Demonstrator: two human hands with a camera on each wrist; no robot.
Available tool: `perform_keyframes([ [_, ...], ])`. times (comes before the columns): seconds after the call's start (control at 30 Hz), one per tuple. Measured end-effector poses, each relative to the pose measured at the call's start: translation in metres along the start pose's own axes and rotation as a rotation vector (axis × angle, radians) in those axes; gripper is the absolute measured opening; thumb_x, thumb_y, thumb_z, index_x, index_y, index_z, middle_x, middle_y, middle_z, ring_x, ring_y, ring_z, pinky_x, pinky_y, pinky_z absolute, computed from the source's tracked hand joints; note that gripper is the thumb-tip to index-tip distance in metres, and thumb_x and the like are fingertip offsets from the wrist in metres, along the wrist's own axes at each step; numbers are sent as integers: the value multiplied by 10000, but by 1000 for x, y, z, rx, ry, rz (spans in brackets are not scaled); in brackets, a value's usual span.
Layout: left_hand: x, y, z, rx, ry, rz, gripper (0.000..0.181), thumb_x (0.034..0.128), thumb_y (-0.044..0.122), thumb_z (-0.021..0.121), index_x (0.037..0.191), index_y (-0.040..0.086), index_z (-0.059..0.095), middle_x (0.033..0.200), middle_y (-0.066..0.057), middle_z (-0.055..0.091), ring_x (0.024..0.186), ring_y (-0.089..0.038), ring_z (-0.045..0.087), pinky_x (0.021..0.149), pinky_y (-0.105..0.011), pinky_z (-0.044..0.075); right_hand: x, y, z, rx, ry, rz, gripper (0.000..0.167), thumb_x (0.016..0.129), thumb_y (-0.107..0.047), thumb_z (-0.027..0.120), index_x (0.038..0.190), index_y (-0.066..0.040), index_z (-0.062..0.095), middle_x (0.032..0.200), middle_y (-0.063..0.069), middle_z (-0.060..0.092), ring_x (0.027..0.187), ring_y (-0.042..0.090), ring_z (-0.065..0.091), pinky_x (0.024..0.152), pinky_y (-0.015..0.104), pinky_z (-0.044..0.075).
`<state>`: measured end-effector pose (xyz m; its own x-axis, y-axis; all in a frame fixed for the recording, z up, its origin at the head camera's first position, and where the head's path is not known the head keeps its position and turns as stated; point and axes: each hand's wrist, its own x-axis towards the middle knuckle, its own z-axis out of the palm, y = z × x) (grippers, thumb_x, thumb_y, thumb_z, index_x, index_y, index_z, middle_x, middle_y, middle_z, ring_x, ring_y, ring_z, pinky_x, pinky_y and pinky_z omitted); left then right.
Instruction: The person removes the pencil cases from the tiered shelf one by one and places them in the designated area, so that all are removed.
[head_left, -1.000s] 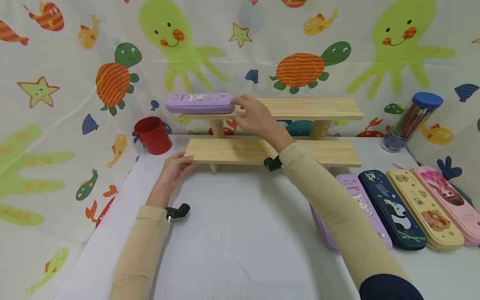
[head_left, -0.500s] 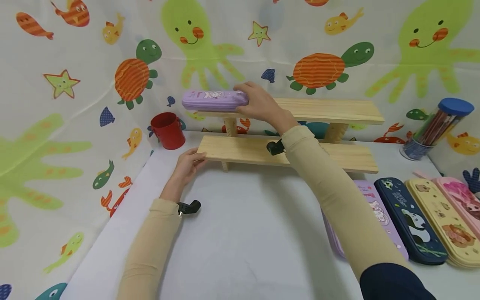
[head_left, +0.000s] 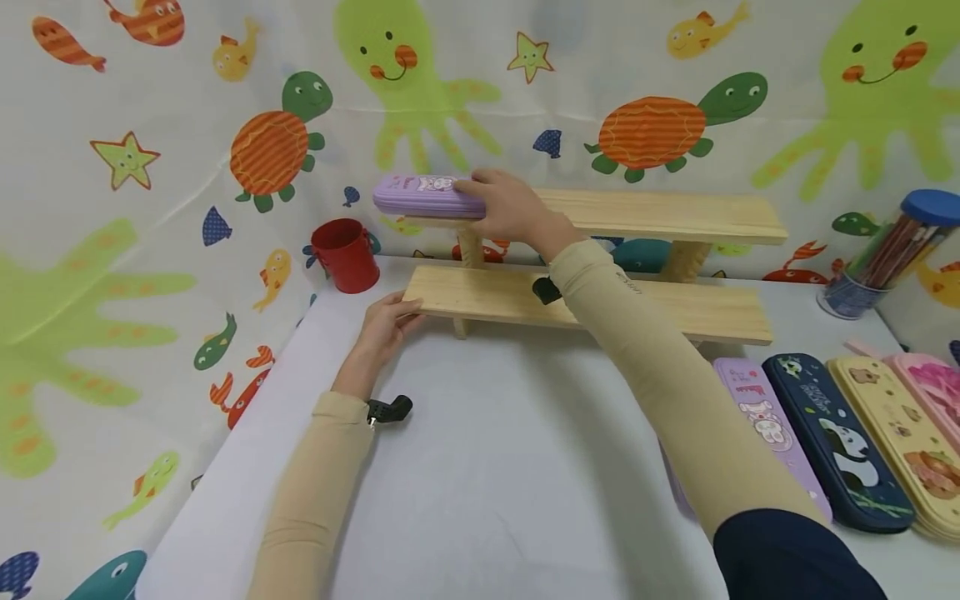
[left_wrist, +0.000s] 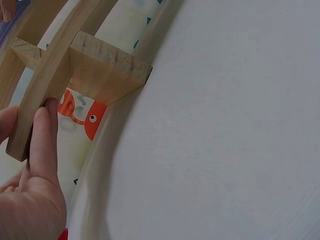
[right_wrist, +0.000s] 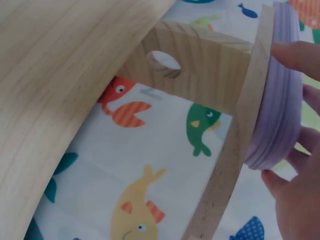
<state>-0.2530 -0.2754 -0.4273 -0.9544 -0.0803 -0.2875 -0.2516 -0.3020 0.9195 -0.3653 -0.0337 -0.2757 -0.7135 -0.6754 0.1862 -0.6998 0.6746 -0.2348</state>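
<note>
A purple zippered pencil case (head_left: 416,196) lies on the left end of the upper shelf (head_left: 660,210) of a two-tier wooden rack, jutting slightly past that end. My right hand (head_left: 513,212) holds the case at its right end; in the right wrist view its thumb and fingers lie around the purple case (right_wrist: 277,95). Lower down, my left hand (head_left: 382,329) pinches the left end of the lower shelf (head_left: 480,292). The left wrist view has the fingers (left_wrist: 44,145) against the underside of that board, with the thumb on its other side.
Left of the rack stands a red cup (head_left: 347,254). At right are a blue-lidded pencil tub (head_left: 888,258) and a row of cases: purple (head_left: 768,421), navy panda (head_left: 840,446), yellow (head_left: 900,433) and pink (head_left: 933,375). A patterned cloth (head_left: 465,50) hangs behind.
My right hand has gone from touching the case's right end to reaching farther over it. My left hand stays on the lower shelf. The head view has turned a little to the left.
</note>
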Motion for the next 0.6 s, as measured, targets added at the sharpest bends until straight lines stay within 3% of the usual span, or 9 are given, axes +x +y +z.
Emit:
perform_keyframes([
  [0.1,1,0,1,1,4,-2,611,972,68,597,1529,49,347,1240,-96,538,956,-91,661,940,-215,579,-2,-1,2,-43,26,11,604,912,-317,584,1493,-213,460,1497,129,449,1369,323,408,1191,448,367],
  [0.3,2,2,-2,-10,0,-8,630,980,66,583,1547,51,308,1284,-102,508,958,-90,662,879,-181,595,-4,-9,-4,43,34,44,464,919,-282,620,1361,-146,577,1427,114,490,1268,295,476,1116,419,433],
  [0.43,4,2,-2,-16,-19,-8,631,982,67,587,1546,41,304,1249,-81,521,957,-88,664,871,-175,595,-5,-12,-5,69,28,56,391,904,-278,662,1246,-113,566,1414,110,512,1202,274,529,1052,400,483],
  [0.6,2,2,0,-23,-22,-17,617,980,62,586,1539,47,326,1205,-67,554,934,-81,677,870,-173,595,-7,-13,-4,27,37,25,323,900,-265,657,1146,-101,524,1264,86,591,1030,251,539,906,380,491],
])
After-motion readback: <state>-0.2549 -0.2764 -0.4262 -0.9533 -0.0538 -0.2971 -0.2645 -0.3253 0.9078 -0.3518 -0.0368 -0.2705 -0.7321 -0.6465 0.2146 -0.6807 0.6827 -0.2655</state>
